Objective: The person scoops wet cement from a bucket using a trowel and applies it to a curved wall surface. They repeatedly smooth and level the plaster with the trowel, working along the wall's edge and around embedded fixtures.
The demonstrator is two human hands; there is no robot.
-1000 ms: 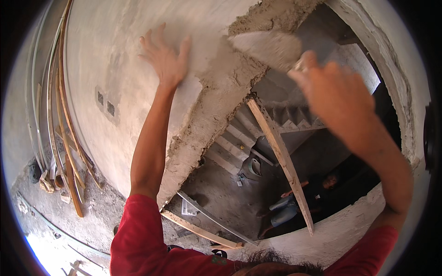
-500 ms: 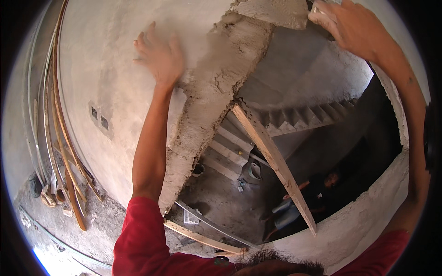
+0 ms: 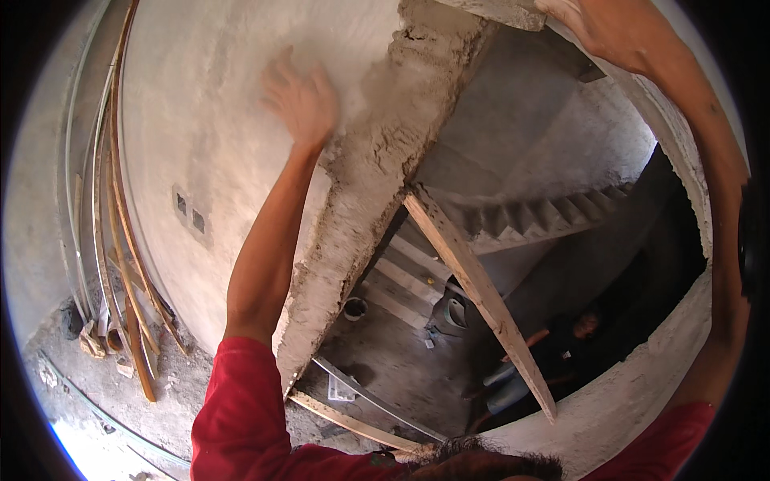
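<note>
My left hand is raised over the pale plastered wall, its fingers spread and blurred by motion. It holds nothing; whether it touches the wall I cannot tell. At the top right, my right hand is closed at the end of a flat, mortar-coated tool. The picture's upper edge cuts off much of this tool and hides part of my fingers. The tool lies at the upper end of a rough strip of wet mortar, which runs down along the wall's edge.
A wooden plank slants across the opening beside the mortar strip. Below are stairs, a bucket and a person in dark clothing. Long wooden strips and pipes lean at the left. An electrical box is set in the wall.
My right hand and the mortar-coated tool have moved up, partly out of the picture. My left hand has shifted slightly right, still spread. The whole view has shifted a little.
</note>
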